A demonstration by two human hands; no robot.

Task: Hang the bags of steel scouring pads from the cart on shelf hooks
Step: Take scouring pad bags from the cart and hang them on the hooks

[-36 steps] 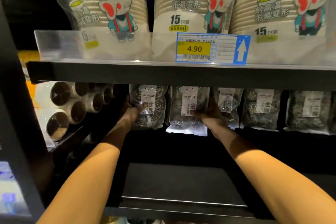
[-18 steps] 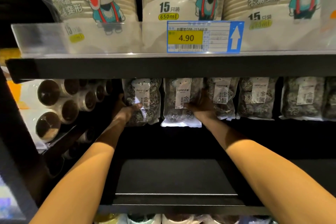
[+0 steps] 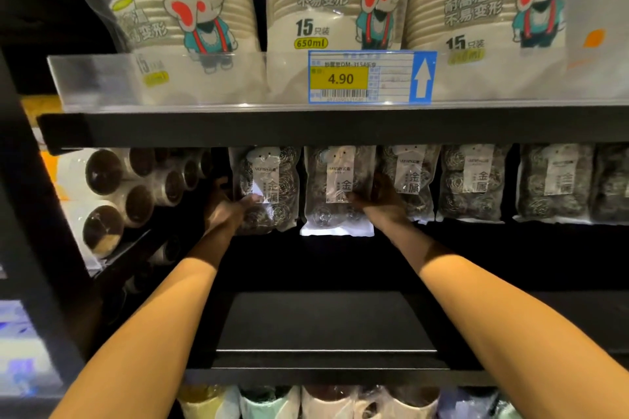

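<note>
Several clear bags of steel scouring pads hang in a row under the dark upper shelf. My left hand reaches in and pinches the lower left of the leftmost bag, thumb on its front. My right hand grips the right edge of the second bag, which hangs slightly lower than its neighbours. More bags hang to the right: a third bag, a fourth bag and a fifth bag. The hooks are hidden behind the shelf edge. The cart is out of view.
The black upper shelf edge carries a price tag and packs of paper cups. Sleeves of cups lie on their sides at left. A black lower shelf sits beneath my arms.
Both hands stay on the same two bags. Only the view has shifted slightly up and down.
</note>
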